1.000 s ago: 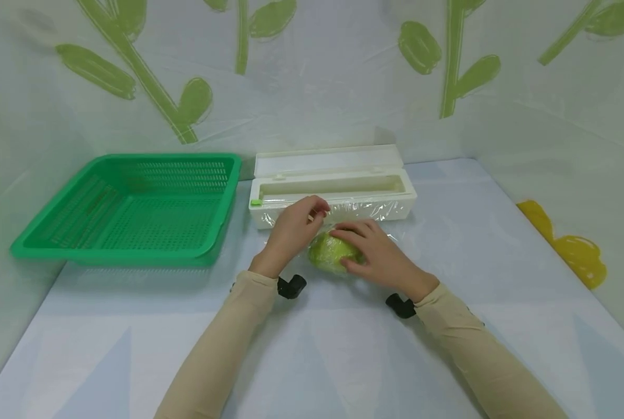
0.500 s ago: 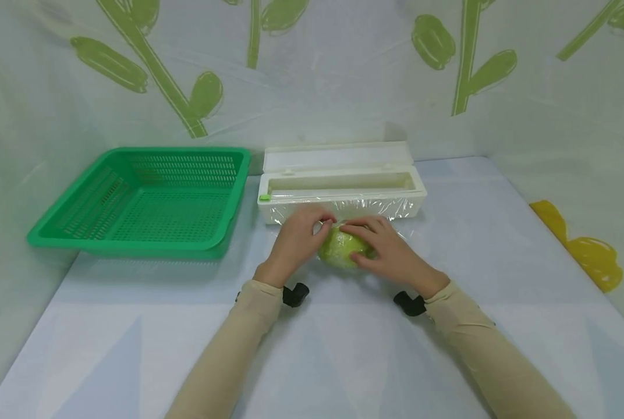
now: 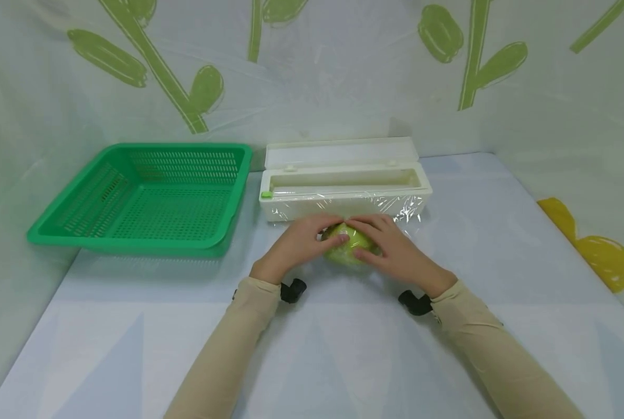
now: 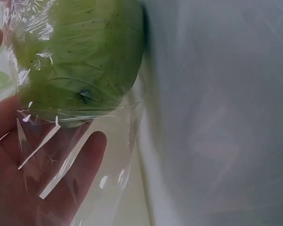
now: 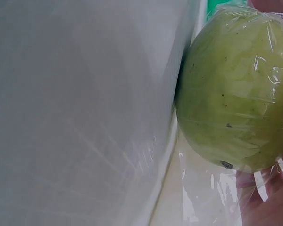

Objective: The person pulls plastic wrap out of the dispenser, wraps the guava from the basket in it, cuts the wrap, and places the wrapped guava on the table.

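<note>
A round green fruit with small dark specks sits on the table, wrapped in clear cling film. Around its left side my left hand holds it, thumb over the top and fingers behind. My right hand grips the other side, its thumb on the near face. At the far side of the fruit the fingertips of both hands meet. In the left wrist view, loose film hangs from the fruit across the left hand's fingers. The undersides of the fruit and film are hidden in the head view.
Right behind the hands stands a white cling film box, lid raised, with film draped over its front. A green plastic basket stands at the left. The patterned sheet rises behind the table.
My left hand has come down from the film above the fruit onto its left side, thumb now over the top. The right hand stays at the fruit. The head view has shifted slightly.
</note>
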The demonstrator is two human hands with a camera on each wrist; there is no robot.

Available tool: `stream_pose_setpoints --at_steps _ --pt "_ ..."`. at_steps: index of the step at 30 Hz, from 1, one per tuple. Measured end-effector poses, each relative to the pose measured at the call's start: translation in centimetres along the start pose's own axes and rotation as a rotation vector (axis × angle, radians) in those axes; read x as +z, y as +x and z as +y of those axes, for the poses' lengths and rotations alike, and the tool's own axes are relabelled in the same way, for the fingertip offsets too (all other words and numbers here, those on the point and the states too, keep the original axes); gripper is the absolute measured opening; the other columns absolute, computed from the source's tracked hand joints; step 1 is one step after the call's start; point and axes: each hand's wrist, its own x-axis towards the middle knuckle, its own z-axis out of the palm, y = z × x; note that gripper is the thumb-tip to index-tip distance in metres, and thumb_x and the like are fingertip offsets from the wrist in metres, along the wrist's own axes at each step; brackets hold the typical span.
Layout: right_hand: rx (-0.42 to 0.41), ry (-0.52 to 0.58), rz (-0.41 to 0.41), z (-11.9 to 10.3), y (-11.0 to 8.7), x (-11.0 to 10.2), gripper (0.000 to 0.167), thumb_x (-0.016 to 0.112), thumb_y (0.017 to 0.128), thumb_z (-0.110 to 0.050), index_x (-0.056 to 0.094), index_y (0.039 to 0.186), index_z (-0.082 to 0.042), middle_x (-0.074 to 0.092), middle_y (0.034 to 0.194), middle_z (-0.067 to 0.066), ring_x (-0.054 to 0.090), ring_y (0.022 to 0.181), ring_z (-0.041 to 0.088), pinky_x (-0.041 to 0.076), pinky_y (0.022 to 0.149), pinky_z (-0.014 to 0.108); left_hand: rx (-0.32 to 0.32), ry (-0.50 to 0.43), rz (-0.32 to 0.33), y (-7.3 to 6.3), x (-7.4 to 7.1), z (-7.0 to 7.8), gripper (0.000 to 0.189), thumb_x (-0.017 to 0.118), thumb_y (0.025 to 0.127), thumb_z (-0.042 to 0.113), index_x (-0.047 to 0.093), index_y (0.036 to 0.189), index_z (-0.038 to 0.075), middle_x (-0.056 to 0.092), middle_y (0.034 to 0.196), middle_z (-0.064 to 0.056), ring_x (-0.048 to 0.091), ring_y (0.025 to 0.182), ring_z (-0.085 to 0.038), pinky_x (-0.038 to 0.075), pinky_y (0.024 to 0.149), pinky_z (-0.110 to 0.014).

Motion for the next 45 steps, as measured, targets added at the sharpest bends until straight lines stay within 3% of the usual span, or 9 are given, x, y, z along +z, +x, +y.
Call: stream_pose_setpoints --at_steps 6,12,17,21,24,30,40,45 --pt "-0.055 -0.072 -0.018 -0.4 -0.1 0.0 0.088 0.071 0.068 -0.05 0.033 0.138 -0.016 0.035 0.133 0.002 0.028 0.118 0.023 0.028 0.095 0.042 0.005 -0.026 -0.029 0.1 0.5 0.0 0.054 0.047 0.083 0.058 0.05 0.126 0.027 0.052 0.119 0.012 0.045 0.109 -0.005 0.036 0.092 -0.028" --pt "-0.088 -0.073 0.0 -0.5 -0.2 -0.2 0.07 0.067 0.079 -0.034 0.034 0.138 -0.015 0.036 0.133 0.003 0.029 0.118 0.023 0.027 0.096 0.041 -0.043 -0.064 -0.024 -0.1 0.7 -0.2 0.053 0.041 0.084 0.06 0.047 0.129 0.032 0.05 0.122 0.014 0.043 0.114 -0.005 0.034 0.094 -0.029" --pt "-0.111 -0.042 -0.01 -0.5 -0.2 -0.3 0.059 0.059 0.086 -0.029 0.033 0.138 -0.015 0.035 0.135 0.003 0.029 0.119 0.023 0.025 0.097 0.04 -0.072 -0.108 -0.007 -0.3 0.8 -0.3 0.05 0.041 0.085 0.06 0.048 0.127 0.035 0.051 0.121 0.017 0.044 0.113 -0.003 0.035 0.093 -0.028" --pt "-0.084 -0.017 -0.035 -0.6 -0.3 -0.4 0.054 0.052 0.091 -0.027 0.032 0.139 -0.014 0.034 0.136 0.003 0.027 0.12 0.023 0.025 0.097 0.042 -0.074 -0.139 0.003 -0.2 0.9 -0.3 0.049 0.043 0.085 0.057 0.05 0.127 0.031 0.052 0.12 0.015 0.046 0.111 -0.005 0.037 0.092 -0.029" --pt "-0.048 -0.012 -0.061 -0.8 -0.3 -0.6 0.06 0.055 0.088 -0.032 0.03 0.14 -0.014 0.032 0.137 0.003 0.025 0.121 0.023 0.025 0.097 0.042 -0.068 -0.14 0.009 -0.1 1.0 -0.4 0.049 0.042 0.087 0.055 0.05 0.127 0.028 0.053 0.12 0.013 0.046 0.111 -0.005 0.036 0.092 -0.029" --pt "-0.029 -0.051 -0.075 -0.8 -0.2 -0.5 0.083 0.073 0.073 -0.033 0.029 0.14 -0.012 0.027 0.141 0.005 0.026 0.122 0.026 0.026 0.097 0.044 -0.068 -0.103 0.015 0.0 1.1 -0.3 0.046 0.037 0.091 0.051 0.051 0.126 0.026 0.054 0.119 0.01 0.045 0.113 -0.007 0.034 0.094 -0.03" --pt "0.011 -0.046 -0.053 -0.5 0.0 -0.2 0.083 0.08 0.065 -0.026 0.036 0.135 -0.014 0.037 0.134 -0.001 0.028 0.12 0.021 0.028 0.097 0.041 -0.102 -0.068 0.025 0.2 1.1 0.0 0.046 0.035 0.091 0.052 0.053 0.123 0.026 0.055 0.117 0.009 0.046 0.111 -0.008 0.035 0.093 -0.031" --pt "0.003 -0.047 -0.052 -0.5 0.0 0.0 0.083 0.079 0.066 -0.023 0.035 0.135 -0.01 0.036 0.133 0.004 0.028 0.12 0.026 0.026 0.098 0.044 -0.16 -0.066 0.008 0.1 0.9 0.0 0.046 0.033 0.09 0.055 0.056 0.118 0.027 0.057 0.109 0.009 0.05 0.102 -0.009 0.039 0.087 -0.033"
